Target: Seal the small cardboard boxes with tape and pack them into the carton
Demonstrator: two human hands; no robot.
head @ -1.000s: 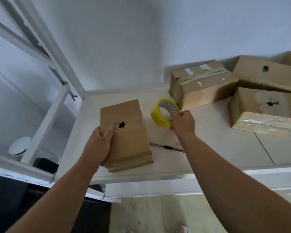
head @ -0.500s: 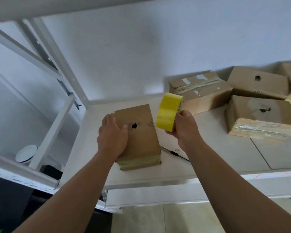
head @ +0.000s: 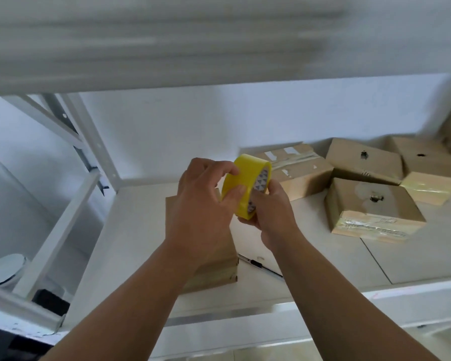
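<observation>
A yellow tape roll [head: 241,187] is held up above the white shelf [head: 310,259]. My right hand [head: 272,213] grips it from below and from the right. My left hand [head: 203,201] pinches its outer band with thumb and fingers. Under my left hand a small brown cardboard box [head: 215,267] lies on the shelf, mostly hidden by that hand and wrist. Several other small cardboard boxes, such as one with old tape [head: 300,170] and one with a hole in its top [head: 375,209], lie at the back right.
A thin utility knife [head: 261,265] lies on the shelf just right of the near box. A white shelf post and braces [head: 86,142] stand at the left. An upper shelf board [head: 167,48] hangs overhead, blurred. A white round object [head: 5,268] sits lower left.
My left hand has left the near box and come up to the tape roll. My right hand has lifted the roll higher. The camera has tilted upward.
</observation>
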